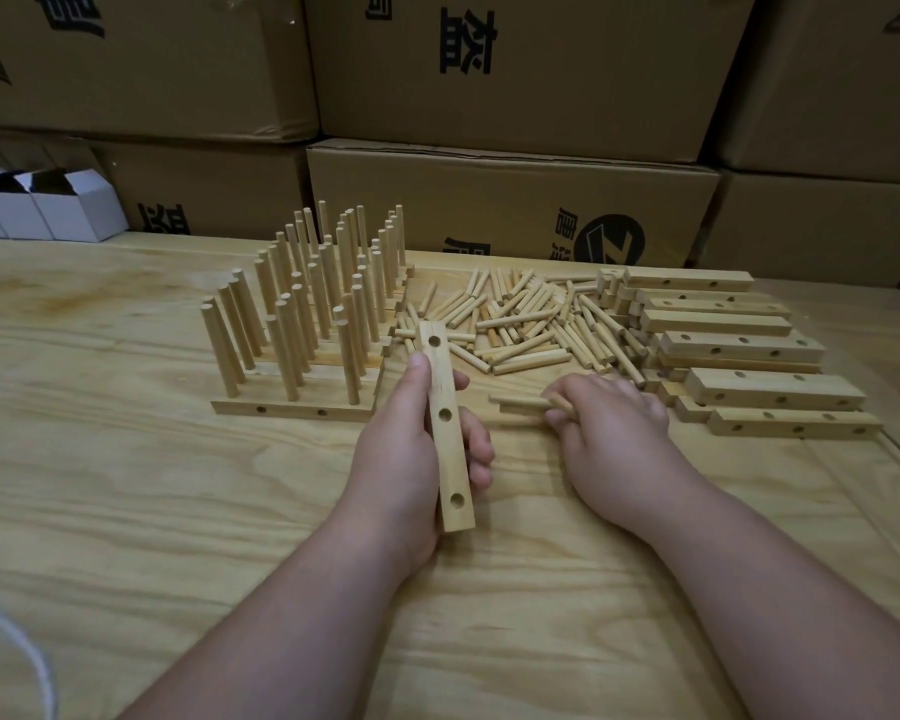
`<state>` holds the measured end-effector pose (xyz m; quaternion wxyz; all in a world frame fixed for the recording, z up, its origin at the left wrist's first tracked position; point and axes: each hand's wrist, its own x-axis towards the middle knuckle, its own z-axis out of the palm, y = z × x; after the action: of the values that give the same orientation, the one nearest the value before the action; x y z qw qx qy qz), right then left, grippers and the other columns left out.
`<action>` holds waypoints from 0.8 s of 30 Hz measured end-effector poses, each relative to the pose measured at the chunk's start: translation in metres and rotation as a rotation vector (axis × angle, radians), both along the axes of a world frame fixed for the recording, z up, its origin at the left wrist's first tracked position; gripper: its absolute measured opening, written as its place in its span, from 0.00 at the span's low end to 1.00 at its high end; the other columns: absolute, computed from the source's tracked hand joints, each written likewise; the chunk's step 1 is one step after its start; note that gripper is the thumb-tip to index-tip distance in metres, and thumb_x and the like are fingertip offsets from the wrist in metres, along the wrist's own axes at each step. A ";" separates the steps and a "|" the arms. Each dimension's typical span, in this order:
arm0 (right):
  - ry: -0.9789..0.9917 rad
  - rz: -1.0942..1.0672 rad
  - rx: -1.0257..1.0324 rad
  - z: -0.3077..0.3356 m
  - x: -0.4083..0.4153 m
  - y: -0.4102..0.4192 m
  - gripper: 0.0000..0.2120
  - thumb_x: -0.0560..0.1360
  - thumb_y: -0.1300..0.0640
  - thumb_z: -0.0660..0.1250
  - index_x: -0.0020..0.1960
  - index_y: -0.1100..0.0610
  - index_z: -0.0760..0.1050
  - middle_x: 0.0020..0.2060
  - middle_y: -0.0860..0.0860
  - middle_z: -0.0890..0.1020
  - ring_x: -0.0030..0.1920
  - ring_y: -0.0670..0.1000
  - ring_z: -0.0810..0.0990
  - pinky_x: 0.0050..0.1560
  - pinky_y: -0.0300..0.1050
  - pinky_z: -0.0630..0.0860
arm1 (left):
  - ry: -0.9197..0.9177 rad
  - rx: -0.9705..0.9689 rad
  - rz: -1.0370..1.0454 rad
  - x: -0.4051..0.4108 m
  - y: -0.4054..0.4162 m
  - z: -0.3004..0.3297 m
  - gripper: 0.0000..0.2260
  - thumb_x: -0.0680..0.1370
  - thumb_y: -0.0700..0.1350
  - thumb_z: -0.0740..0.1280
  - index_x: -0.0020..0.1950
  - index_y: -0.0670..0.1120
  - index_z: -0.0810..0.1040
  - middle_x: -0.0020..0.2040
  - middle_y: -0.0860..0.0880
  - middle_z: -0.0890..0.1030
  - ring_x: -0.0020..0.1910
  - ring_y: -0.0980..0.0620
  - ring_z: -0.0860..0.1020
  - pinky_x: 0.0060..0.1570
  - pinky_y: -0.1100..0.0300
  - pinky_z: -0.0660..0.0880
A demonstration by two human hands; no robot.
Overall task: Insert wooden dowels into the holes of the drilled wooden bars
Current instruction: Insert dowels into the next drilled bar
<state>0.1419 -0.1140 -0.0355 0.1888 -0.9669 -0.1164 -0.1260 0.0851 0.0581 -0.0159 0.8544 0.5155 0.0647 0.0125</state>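
My left hand (401, 459) grips a drilled wooden bar (445, 439) lengthwise, its three empty holes facing up. To its right, my right hand (614, 433) is closed around a few dowels (520, 403) whose ends stick out to the left, just above the table. A loose heap of dowels (520, 319) lies behind both hands. Further right is a stack of empty drilled bars (733, 345). At the left stand several finished bars with upright dowels (307, 314).
The work surface is a pale plywood table (126, 485). Stacked cardboard boxes (515, 200) form a wall along its far edge. Small white cartons (48, 205) sit at the back left. A white cord (27, 662) crosses the near left corner.
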 end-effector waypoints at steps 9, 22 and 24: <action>-0.142 -0.151 0.267 0.007 -0.003 -0.005 0.07 0.83 0.48 0.56 0.51 0.49 0.69 0.34 0.44 0.76 0.35 0.45 0.74 0.32 0.42 0.68 | -0.036 -0.006 -0.016 0.000 0.000 0.000 0.24 0.85 0.60 0.52 0.55 0.46 0.80 0.29 0.42 0.76 0.22 0.48 0.72 0.22 0.60 0.71; -0.290 0.139 0.519 0.007 -0.010 -0.002 0.10 0.81 0.52 0.66 0.61 0.47 0.79 0.42 0.31 0.78 0.46 0.29 0.75 0.44 0.20 0.65 | -0.048 0.029 -0.038 0.006 -0.001 -0.005 0.15 0.85 0.52 0.58 0.59 0.48 0.82 0.46 0.40 0.86 0.33 0.50 0.81 0.31 0.61 0.77; -0.308 0.207 0.545 0.009 -0.013 0.000 0.06 0.81 0.50 0.65 0.56 0.41 0.77 0.41 0.30 0.78 0.43 0.33 0.76 0.41 0.22 0.66 | -0.037 0.021 -0.024 0.006 -0.001 -0.004 0.16 0.85 0.53 0.57 0.59 0.47 0.82 0.45 0.41 0.86 0.34 0.50 0.81 0.31 0.61 0.77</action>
<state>0.1291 -0.1144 -0.0267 0.4324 -0.8335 -0.2033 -0.2775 0.0911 0.0569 -0.0203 0.8501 0.5248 0.0425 0.0125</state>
